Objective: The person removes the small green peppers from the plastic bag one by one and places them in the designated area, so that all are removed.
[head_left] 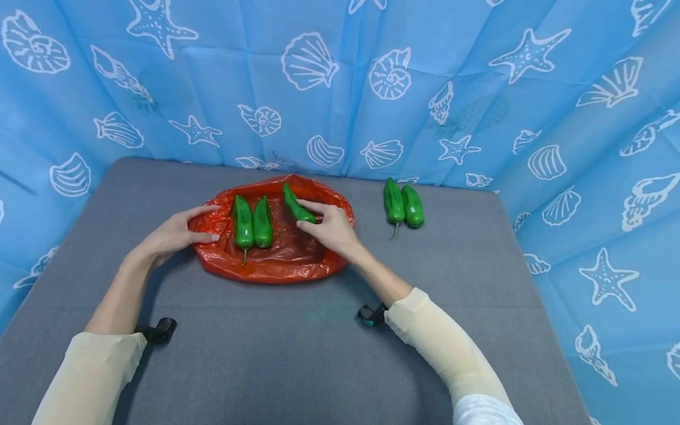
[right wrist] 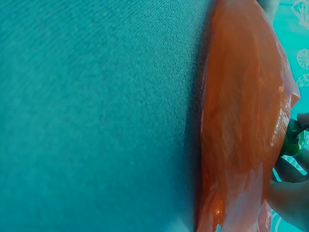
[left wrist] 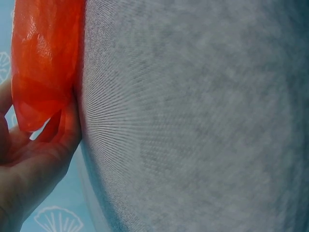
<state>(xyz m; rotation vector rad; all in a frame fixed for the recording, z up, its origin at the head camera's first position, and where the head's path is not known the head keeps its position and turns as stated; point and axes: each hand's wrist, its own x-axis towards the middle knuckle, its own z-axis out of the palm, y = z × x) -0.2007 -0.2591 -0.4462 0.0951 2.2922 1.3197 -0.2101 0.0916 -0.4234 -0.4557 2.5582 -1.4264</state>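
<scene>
A red plastic bag (head_left: 276,271) lies on the table, its mouth spread wide. Two green peppers (head_left: 244,223) rest side by side in its left half. At the bag's left end, my left hand (head_left: 172,233) grips the rim, thumb and fingers spread around it; the left wrist view shows the fingers on both sides of the red plastic (left wrist: 46,58). My right hand (head_left: 334,229) pinches another green pepper (head_left: 293,203) by its near end, over the bag's right half. From the right wrist, that hand and its pepper (right wrist: 292,137) are partly hidden behind the bag's side (right wrist: 246,111).
Two more green peppers (head_left: 394,203) lie together on the grey table (head_left: 319,354), right of the bag near the back edge. A blue curtain (head_left: 340,88) with white shells and starfish hangs behind and along the right side.
</scene>
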